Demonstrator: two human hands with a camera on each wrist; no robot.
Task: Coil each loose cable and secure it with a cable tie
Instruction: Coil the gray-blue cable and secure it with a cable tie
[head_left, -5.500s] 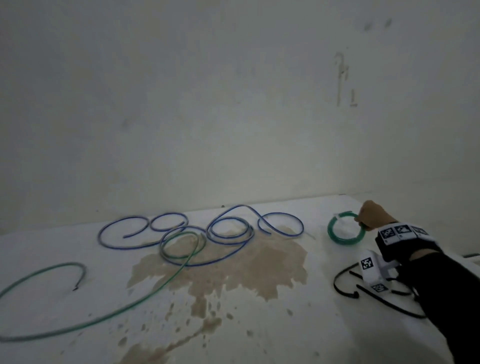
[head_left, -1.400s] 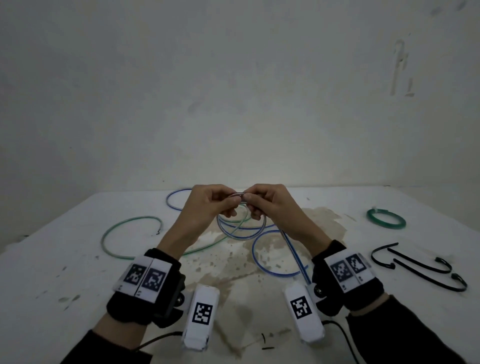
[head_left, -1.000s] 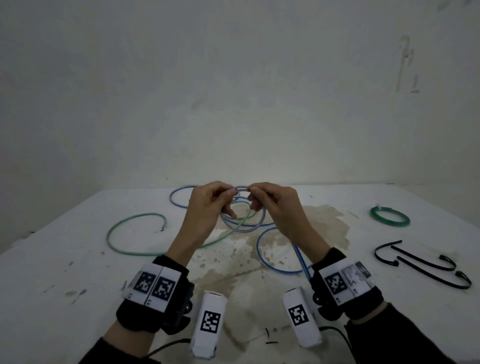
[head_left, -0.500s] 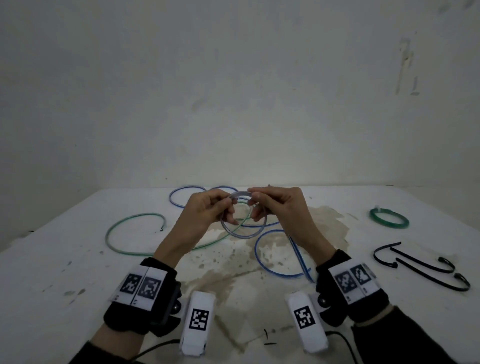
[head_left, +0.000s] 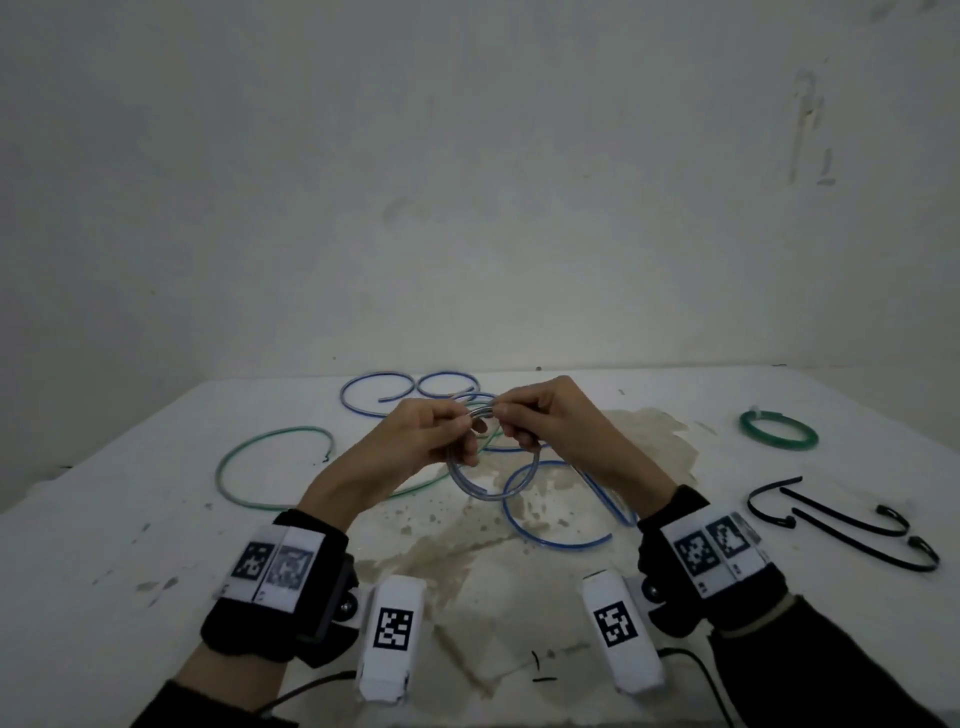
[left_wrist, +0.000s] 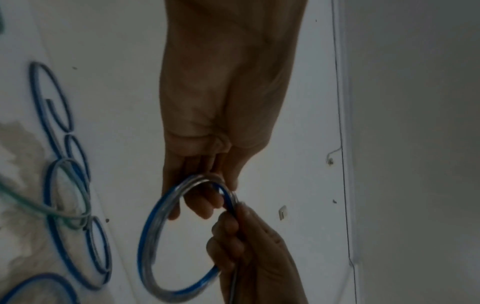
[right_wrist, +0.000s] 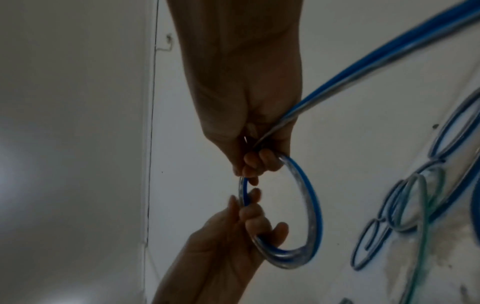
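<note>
A small coil (head_left: 480, 467) of the blue cable (head_left: 566, 519) is pinched at its top between both hands, raised above the table (head_left: 104, 519): the left hand (head_left: 415, 441) has thumb and fingers curled round the gathered turns, and the right hand (head_left: 550, 426) is closed on the strand beside it, with the free length running back under the right wrist. In the wrist views the loop is seen hanging below the fingers, about two turns deep. The step in hand is judged to be winding on the next turn. It would be done well if the turns were kept clamped by the left hand while slack is fed in by the right, each turn being laid to the same size and the twist let out so that the coil lies flat. The rest of the blue cable is spread in loops toward the far edge, crossed by the green cable (head_left: 270, 467), so a snag may be expected where they overlap. A finished green coil (head_left: 778, 436) lies far right, and two black ties (head_left: 841, 525) are near the right wrist, within reach. Open room is left near the front edge.
</note>
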